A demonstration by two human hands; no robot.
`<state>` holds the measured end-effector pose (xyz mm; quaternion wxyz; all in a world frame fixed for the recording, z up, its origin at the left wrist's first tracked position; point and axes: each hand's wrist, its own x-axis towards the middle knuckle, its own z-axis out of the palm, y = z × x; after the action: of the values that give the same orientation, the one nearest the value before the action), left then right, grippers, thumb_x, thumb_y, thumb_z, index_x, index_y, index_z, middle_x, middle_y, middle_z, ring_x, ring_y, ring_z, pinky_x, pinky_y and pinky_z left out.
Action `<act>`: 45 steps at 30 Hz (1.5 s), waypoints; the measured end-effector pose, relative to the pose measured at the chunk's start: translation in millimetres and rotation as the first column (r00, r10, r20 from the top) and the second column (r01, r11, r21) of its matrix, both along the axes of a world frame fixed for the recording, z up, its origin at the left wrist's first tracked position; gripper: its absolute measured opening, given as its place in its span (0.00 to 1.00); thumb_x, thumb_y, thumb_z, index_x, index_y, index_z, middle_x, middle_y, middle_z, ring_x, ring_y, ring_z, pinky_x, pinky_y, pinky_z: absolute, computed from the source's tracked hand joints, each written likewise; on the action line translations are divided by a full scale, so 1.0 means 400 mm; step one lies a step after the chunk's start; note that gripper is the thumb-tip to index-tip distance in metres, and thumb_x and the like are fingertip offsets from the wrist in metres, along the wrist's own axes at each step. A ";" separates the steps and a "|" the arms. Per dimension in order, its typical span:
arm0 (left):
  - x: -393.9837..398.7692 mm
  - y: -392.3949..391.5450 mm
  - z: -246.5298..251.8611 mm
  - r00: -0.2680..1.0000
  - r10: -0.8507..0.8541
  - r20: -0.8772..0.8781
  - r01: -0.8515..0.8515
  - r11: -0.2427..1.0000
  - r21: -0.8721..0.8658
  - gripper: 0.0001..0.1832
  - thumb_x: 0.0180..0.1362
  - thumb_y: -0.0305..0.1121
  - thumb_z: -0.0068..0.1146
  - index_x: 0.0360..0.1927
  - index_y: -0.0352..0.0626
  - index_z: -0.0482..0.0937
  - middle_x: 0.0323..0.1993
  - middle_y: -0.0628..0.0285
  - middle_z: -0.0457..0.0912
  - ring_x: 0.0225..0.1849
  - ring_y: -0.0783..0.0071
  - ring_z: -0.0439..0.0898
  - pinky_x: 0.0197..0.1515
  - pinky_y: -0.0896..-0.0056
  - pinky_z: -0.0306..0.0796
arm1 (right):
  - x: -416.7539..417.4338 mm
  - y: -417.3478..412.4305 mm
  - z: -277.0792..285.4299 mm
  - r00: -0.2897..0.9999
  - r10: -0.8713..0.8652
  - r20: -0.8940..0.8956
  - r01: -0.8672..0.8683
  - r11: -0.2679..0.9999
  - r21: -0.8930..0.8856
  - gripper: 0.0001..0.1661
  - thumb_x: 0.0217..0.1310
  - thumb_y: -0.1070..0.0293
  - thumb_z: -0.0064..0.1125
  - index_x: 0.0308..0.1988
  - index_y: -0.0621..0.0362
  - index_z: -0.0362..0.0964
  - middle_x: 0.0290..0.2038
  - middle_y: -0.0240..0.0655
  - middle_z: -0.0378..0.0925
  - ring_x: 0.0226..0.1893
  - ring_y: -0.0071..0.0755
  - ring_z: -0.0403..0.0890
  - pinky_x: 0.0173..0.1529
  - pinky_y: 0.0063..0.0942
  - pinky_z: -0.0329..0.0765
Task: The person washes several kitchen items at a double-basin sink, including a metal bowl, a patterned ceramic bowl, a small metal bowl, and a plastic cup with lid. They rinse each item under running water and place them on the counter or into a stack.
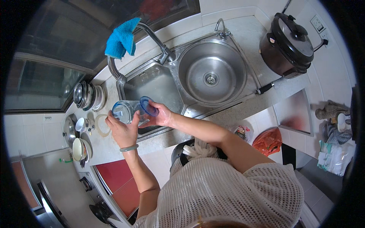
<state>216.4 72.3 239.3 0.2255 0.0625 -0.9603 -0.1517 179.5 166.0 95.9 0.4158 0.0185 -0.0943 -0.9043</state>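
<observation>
My left hand (124, 129), with a pale bangle at its wrist, holds a clear jar (125, 110) with a blue-tinted rim over the near left part of the rectangular sink basin (154, 82). My right hand (161, 115) holds a round, translucent blue lid (146, 105) beside the jar, the thumb on the lid. The lower fingers of my right hand reach behind or under the jar's other end; whether they touch it I cannot tell. The jar lies tilted on its side in the air. A pale ring (102, 125) lies on the counter left of my left hand.
A tall faucet (151, 34) with a blue cloth (121, 40) arches over the rectangular basin. The round basin (212, 71) is to its right. Stacked bowls (88, 95), cups (82, 124) and an enamel bowl (79, 149) stand left. A knife (265, 89) and pressure cooker (288, 48) are right.
</observation>
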 end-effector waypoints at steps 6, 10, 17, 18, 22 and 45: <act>0.011 -0.013 -0.066 0.979 -0.175 0.109 0.113 0.898 0.425 0.39 0.44 0.48 0.59 0.52 0.33 0.57 0.46 0.52 0.64 0.48 0.62 0.67 0.45 0.66 0.65 | 0.004 0.143 0.049 0.979 -0.128 -0.160 0.187 0.881 0.435 0.15 0.54 0.55 0.49 0.36 0.55 0.68 0.29 0.31 0.73 0.30 0.31 0.74 0.40 0.45 0.71; 0.009 0.033 -0.148 0.888 -0.459 0.022 0.003 0.054 0.999 0.34 0.52 0.58 0.41 0.55 0.44 0.57 0.48 0.61 0.65 0.49 0.67 0.67 0.49 0.62 0.63 | 0.042 0.296 0.081 0.725 -0.051 -0.687 0.633 0.442 0.635 0.13 0.52 0.61 0.54 0.31 0.60 0.70 0.28 0.31 0.72 0.25 0.17 0.70 0.28 0.19 0.67; -0.008 0.175 -0.257 0.889 -0.419 0.186 -0.240 -0.079 0.968 0.29 0.54 0.56 0.37 0.51 0.43 0.63 0.44 0.65 0.67 0.52 0.66 0.63 0.52 0.64 0.55 | 0.232 0.595 0.173 0.107 0.689 -0.717 0.967 -0.239 -0.085 0.14 0.37 0.63 0.63 0.18 0.61 0.68 0.28 0.36 0.64 0.34 0.39 0.64 0.39 0.35 0.63; -0.019 0.189 -0.261 0.884 -0.431 0.181 -0.257 -0.125 0.958 0.28 0.55 0.55 0.37 0.50 0.44 0.63 0.43 0.66 0.67 0.52 0.67 0.63 0.52 0.64 0.56 | 0.260 0.641 0.157 0.143 0.729 -0.670 0.945 -0.302 -0.127 0.14 0.34 0.65 0.65 0.19 0.62 0.69 0.28 0.36 0.65 0.34 0.40 0.65 0.37 0.33 0.64; -0.038 0.229 -0.251 0.876 -0.462 0.140 -0.211 -0.107 0.972 0.30 0.56 0.55 0.36 0.53 0.42 0.61 0.44 0.66 0.67 0.52 0.70 0.64 0.52 0.64 0.57 | 0.375 0.812 0.109 0.390 0.771 -0.504 0.891 -0.455 -0.007 0.12 0.35 0.66 0.63 0.18 0.59 0.68 0.26 0.36 0.63 0.31 0.40 0.64 0.38 0.37 0.61; -0.002 0.128 -0.237 0.982 -0.153 0.114 -0.106 0.061 0.993 0.15 0.53 0.32 0.50 0.45 0.43 0.68 0.35 0.65 0.75 0.39 0.72 0.76 0.36 0.77 0.69 | 0.402 1.154 -0.086 0.550 0.704 -0.450 0.658 -0.697 -0.285 0.10 0.44 0.71 0.58 0.21 0.66 0.67 0.26 0.45 0.65 0.29 0.49 0.65 0.37 0.40 0.62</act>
<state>215.7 123.6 144.3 0.0269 0.1983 -0.6120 -0.7651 340.2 627.6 61.4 0.2450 0.0111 -0.9550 0.1667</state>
